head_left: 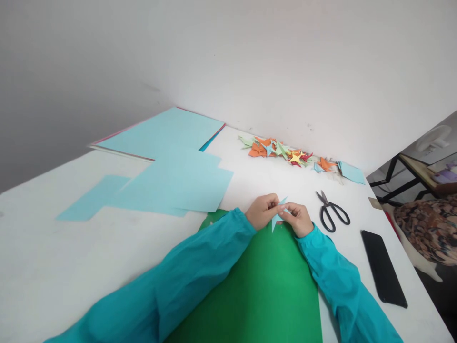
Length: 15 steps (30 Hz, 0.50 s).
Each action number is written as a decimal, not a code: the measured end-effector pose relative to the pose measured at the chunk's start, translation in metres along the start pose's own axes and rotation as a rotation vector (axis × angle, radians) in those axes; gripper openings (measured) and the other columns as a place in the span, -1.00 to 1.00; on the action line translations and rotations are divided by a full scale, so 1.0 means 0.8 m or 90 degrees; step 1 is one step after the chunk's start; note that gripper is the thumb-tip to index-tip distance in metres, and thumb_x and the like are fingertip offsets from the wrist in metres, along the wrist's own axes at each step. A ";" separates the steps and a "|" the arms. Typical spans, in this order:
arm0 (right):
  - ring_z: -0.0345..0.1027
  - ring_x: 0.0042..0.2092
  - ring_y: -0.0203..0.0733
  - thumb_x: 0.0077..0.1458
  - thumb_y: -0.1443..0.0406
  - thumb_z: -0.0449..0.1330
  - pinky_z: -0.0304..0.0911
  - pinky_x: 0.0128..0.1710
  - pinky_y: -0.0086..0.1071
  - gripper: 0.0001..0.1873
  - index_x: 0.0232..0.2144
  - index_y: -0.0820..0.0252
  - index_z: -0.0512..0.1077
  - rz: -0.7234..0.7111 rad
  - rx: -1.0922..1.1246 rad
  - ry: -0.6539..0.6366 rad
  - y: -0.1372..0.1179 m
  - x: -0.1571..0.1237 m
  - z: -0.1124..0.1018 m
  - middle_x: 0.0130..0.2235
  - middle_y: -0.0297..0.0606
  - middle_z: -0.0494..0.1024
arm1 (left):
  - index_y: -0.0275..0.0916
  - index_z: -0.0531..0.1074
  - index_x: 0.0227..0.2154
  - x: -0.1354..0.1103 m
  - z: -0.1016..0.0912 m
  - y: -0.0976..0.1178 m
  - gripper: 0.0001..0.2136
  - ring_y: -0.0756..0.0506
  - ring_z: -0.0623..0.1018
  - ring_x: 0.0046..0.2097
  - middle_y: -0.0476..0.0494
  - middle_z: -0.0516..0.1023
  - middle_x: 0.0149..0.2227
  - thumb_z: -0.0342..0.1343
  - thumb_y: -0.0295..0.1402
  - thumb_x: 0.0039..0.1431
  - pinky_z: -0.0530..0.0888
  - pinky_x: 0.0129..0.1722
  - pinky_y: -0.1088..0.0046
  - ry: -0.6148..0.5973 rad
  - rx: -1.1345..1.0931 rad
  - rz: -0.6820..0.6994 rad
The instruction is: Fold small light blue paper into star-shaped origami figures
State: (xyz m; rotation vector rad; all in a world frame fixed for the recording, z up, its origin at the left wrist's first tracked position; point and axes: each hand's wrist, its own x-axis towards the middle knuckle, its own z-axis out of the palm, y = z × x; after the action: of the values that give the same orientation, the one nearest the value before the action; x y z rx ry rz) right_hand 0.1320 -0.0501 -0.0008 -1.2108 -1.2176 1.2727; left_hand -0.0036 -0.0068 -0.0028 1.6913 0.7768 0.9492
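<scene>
Pinched between my two hands is a small folded piece of light blue paper (274,222) with pointed ends, one pointing up and one down. My left hand (262,210) grips it from the left, and my right hand (299,219) has fingers closed on its right side. The fingers hide the middle of the paper. Both hands are above the far end of a green sheet (278,286) on the white table. Black-handled scissors (330,211) lie to the right of my right hand, blades slightly apart.
Light blue sheets (171,186) overlap on the left, near a stack of large coloured paper (167,128). Along the wall lie several folded paper shapes (278,148) and a small blue paper stack (352,172). A black phone-like slab (382,267) sits near the right edge.
</scene>
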 end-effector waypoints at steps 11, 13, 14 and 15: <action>0.13 -0.66 -0.41 -0.18 0.14 0.26 0.05 -0.68 -0.50 -0.71 -0.69 0.26 0.42 -0.036 -0.131 -0.057 0.008 0.001 -0.002 -0.69 -0.40 0.41 | -0.31 0.23 -0.71 -0.001 -0.006 0.004 -0.70 0.10 0.14 -0.59 0.08 0.15 -0.72 -0.03 -0.25 0.02 0.10 -0.59 0.58 -0.056 0.081 0.035; 0.11 -0.67 -0.42 -0.19 0.13 0.26 0.04 -0.70 -0.51 -0.70 -0.70 0.26 0.41 -0.038 -0.132 -0.060 0.009 0.000 -0.003 -0.71 -0.40 0.39 | -0.31 0.21 -0.72 -0.001 -0.007 0.003 -0.70 0.10 0.13 -0.59 0.09 0.13 -0.72 -0.03 -0.26 0.02 0.09 -0.59 0.57 -0.066 0.100 0.047; 0.10 -0.68 -0.42 -0.21 0.12 0.27 0.04 -0.70 -0.51 -0.70 -0.69 0.26 0.41 -0.041 -0.133 -0.061 0.009 -0.001 -0.003 -0.71 -0.41 0.38 | -0.31 0.20 -0.73 -0.001 -0.007 0.002 -0.70 0.10 0.12 -0.59 0.09 0.11 -0.72 -0.03 -0.26 0.01 0.08 -0.60 0.57 -0.077 0.102 0.050; 0.09 -0.68 -0.42 -0.23 0.12 0.28 0.05 -0.71 -0.51 -0.70 -0.69 0.25 0.41 -0.043 -0.132 -0.063 0.009 -0.001 -0.003 -0.72 -0.42 0.36 | -0.30 0.19 -0.73 0.000 -0.007 0.002 -0.69 0.10 0.11 -0.59 0.10 0.09 -0.72 -0.02 -0.26 0.01 0.08 -0.60 0.57 -0.088 0.098 0.050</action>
State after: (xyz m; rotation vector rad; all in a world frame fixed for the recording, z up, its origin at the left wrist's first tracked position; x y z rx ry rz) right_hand 0.1345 -0.0513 -0.0080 -1.2548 -1.4791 1.1904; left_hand -0.0087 -0.0048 -0.0003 1.9117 0.7101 0.8322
